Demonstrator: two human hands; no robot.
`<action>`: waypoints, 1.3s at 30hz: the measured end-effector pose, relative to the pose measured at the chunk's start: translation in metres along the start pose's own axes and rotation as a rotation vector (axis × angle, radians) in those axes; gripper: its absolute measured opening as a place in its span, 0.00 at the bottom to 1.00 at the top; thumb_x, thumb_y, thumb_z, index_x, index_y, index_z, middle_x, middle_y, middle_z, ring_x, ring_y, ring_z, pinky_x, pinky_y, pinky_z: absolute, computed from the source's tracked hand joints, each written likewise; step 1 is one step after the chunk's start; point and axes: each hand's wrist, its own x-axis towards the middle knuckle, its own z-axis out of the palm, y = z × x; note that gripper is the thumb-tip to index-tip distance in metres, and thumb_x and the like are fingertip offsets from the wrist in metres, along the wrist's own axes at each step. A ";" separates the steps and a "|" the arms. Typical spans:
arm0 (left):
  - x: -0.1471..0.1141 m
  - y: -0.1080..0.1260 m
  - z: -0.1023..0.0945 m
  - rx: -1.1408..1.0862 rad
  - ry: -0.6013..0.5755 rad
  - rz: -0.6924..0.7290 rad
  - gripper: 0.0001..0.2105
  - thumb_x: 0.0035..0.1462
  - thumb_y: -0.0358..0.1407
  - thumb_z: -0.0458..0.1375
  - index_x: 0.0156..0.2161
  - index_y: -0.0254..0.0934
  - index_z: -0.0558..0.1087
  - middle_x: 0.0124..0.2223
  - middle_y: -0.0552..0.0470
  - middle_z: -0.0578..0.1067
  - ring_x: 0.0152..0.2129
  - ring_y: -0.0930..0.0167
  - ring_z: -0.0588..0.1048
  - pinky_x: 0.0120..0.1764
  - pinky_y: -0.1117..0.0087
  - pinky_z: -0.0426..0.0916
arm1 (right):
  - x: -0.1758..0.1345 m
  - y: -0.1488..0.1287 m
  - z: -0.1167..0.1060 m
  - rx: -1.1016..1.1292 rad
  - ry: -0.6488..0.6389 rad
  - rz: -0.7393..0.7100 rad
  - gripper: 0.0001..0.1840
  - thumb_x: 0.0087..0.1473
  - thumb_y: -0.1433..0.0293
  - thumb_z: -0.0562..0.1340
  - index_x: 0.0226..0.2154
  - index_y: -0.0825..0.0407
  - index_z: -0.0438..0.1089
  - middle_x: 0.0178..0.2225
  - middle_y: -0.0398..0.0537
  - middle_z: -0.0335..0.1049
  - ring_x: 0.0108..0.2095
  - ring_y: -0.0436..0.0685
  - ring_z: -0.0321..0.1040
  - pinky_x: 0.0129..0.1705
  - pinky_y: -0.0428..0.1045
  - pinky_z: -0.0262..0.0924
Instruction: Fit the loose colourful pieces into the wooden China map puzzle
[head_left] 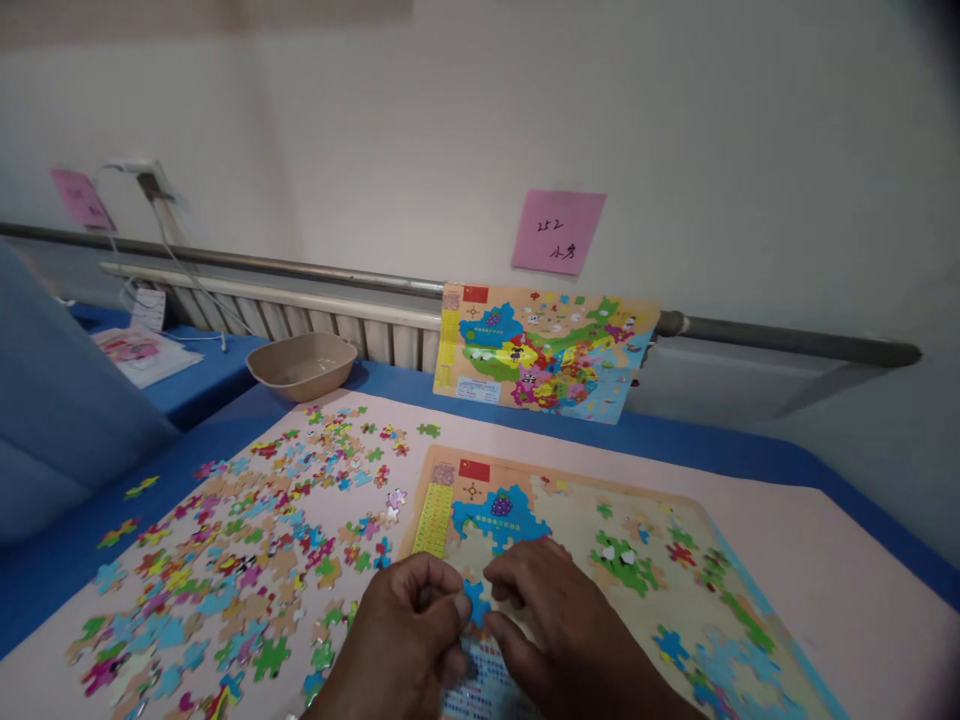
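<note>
My left hand [405,630] and my right hand [555,620] meet low in the view over the near left part of a puzzle board [735,600]. Between the fingertips of both hands sits a small blue puzzle piece [475,603]. The board is a wooden map tray, partly filled: a blue patch [499,520] at its upper left, green pieces [622,560] in the middle, blue pieces along its right edge. Many loose colourful puzzle pieces [255,560] lie spread on the pale mat to the left of my hands.
A finished reference map picture [540,350] leans against the radiator at the back. A beige bowl [304,365] stands at the back left. A pink note [557,232] is stuck on the wall. A blue cushion [52,420] and papers [146,350] lie at left.
</note>
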 end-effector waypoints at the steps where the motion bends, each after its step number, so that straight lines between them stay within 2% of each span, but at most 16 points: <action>1: 0.000 0.000 0.001 -0.044 0.016 -0.010 0.23 0.30 0.46 0.76 0.25 0.37 0.69 0.15 0.60 0.68 0.10 0.78 0.64 0.18 0.76 0.52 | -0.001 -0.001 0.003 0.009 0.015 0.028 0.13 0.54 0.80 0.61 0.40 0.49 0.65 0.35 0.46 0.72 0.36 0.58 0.67 0.39 0.51 0.57; 4: 0.002 0.000 0.001 -0.105 0.028 -0.037 0.22 0.28 0.44 0.76 0.23 0.37 0.68 0.13 0.58 0.68 0.10 0.76 0.66 0.19 0.76 0.55 | -0.005 -0.003 0.012 -0.029 0.045 0.025 0.10 0.55 0.78 0.61 0.38 0.48 0.63 0.34 0.46 0.72 0.35 0.58 0.68 0.38 0.52 0.57; 7: 0.004 0.000 0.000 -0.074 0.018 -0.033 0.21 0.30 0.44 0.76 0.22 0.37 0.68 0.14 0.57 0.69 0.11 0.77 0.66 0.19 0.76 0.54 | -0.008 -0.002 0.017 -0.099 0.076 -0.022 0.09 0.57 0.78 0.59 0.37 0.48 0.63 0.32 0.45 0.72 0.33 0.58 0.67 0.40 0.53 0.56; 11: 0.002 0.001 -0.001 -0.017 -0.022 -0.056 0.21 0.32 0.46 0.75 0.21 0.36 0.69 0.16 0.56 0.70 0.11 0.78 0.65 0.20 0.75 0.53 | -0.010 -0.001 0.015 -0.157 0.090 -0.038 0.09 0.60 0.78 0.56 0.39 0.48 0.65 0.33 0.45 0.73 0.33 0.59 0.68 0.43 0.54 0.55; 14: 0.001 0.001 -0.001 0.013 -0.014 -0.054 0.22 0.33 0.49 0.75 0.22 0.35 0.71 0.15 0.55 0.71 0.11 0.78 0.64 0.20 0.75 0.54 | -0.011 -0.001 0.013 -0.170 0.087 -0.035 0.06 0.62 0.75 0.58 0.40 0.48 0.66 0.34 0.46 0.74 0.35 0.60 0.69 0.42 0.54 0.55; 19: 0.002 0.000 -0.002 0.017 -0.016 -0.057 0.24 0.32 0.52 0.75 0.22 0.36 0.71 0.14 0.55 0.69 0.12 0.77 0.64 0.22 0.74 0.55 | -0.009 -0.006 0.015 -0.231 0.179 -0.031 0.04 0.61 0.74 0.59 0.36 0.48 0.66 0.32 0.45 0.71 0.34 0.60 0.67 0.41 0.54 0.55; 23: 0.003 -0.002 -0.003 0.042 -0.032 -0.069 0.22 0.34 0.51 0.73 0.23 0.36 0.71 0.14 0.53 0.71 0.11 0.77 0.64 0.21 0.74 0.52 | -0.009 -0.008 0.019 -0.263 0.204 -0.046 0.06 0.63 0.75 0.56 0.36 0.49 0.66 0.31 0.45 0.70 0.33 0.60 0.65 0.42 0.54 0.52; 27: 0.005 -0.007 -0.004 0.011 -0.023 -0.051 0.18 0.35 0.45 0.72 0.25 0.36 0.72 0.16 0.56 0.70 0.12 0.77 0.65 0.21 0.75 0.54 | -0.010 -0.002 0.017 -0.248 0.196 -0.039 0.06 0.63 0.75 0.56 0.37 0.49 0.67 0.32 0.45 0.70 0.34 0.60 0.64 0.42 0.54 0.50; 32: 0.003 -0.013 -0.006 0.084 0.022 0.092 0.18 0.41 0.46 0.70 0.30 0.34 0.75 0.25 0.54 0.74 0.16 0.78 0.66 0.22 0.75 0.56 | 0.001 0.020 0.009 -0.240 0.078 0.065 0.06 0.59 0.76 0.63 0.37 0.50 0.70 0.34 0.46 0.71 0.36 0.62 0.63 0.42 0.55 0.47; 36: 0.001 -0.016 -0.009 0.204 -0.067 0.124 0.15 0.48 0.45 0.67 0.31 0.34 0.74 0.26 0.54 0.74 0.19 0.77 0.65 0.25 0.74 0.58 | 0.012 0.034 0.007 -0.261 -0.097 0.181 0.08 0.55 0.77 0.68 0.37 0.50 0.72 0.37 0.46 0.72 0.39 0.62 0.63 0.45 0.55 0.46; 39: 0.000 -0.018 -0.011 0.306 -0.143 0.136 0.13 0.52 0.44 0.63 0.33 0.34 0.76 0.27 0.52 0.74 0.22 0.75 0.66 0.27 0.72 0.59 | 0.017 0.039 0.009 -0.286 -0.173 0.239 0.09 0.55 0.78 0.69 0.36 0.50 0.72 0.38 0.46 0.73 0.40 0.62 0.64 0.45 0.55 0.46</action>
